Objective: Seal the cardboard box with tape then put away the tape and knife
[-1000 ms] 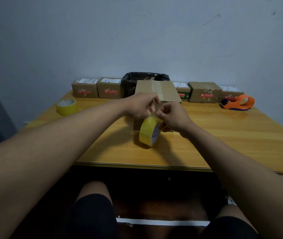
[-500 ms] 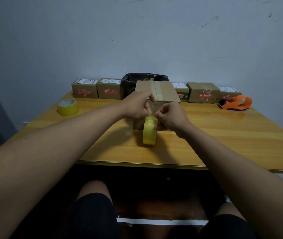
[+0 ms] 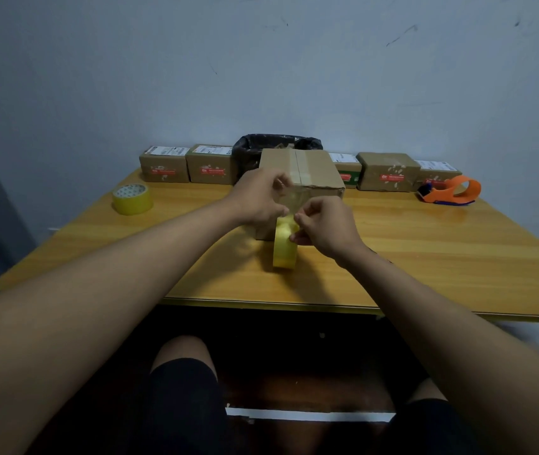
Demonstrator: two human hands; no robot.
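The cardboard box (image 3: pixel 314 172) stands at the table's middle with a strip of tape along its top seam. In front of it a yellow tape roll (image 3: pixel 283 256) stands on edge on the table. A clear length of tape runs up from the roll to the box's front face. My left hand (image 3: pixel 258 198) pinches that tape against the upper front of the box. Just right of it, my right hand (image 3: pixel 327 228) grips the top of the roll with thumb and fingers. Both hands hide most of the box's front.
The wooden table (image 3: pixel 442 257) backs onto a wall. Several small sealed boxes (image 3: pixel 164 164) line its far edge around a black-lined bin (image 3: pixel 255 147). A second tape roll (image 3: pixel 132 198) lies far left. An orange tape dispenser (image 3: pixel 448 191) lies far right.
The yellow roll has turned from angled to edge-on and sits closer to the box. Both hands have risen slightly toward the box front, with tape stretched between roll and box.
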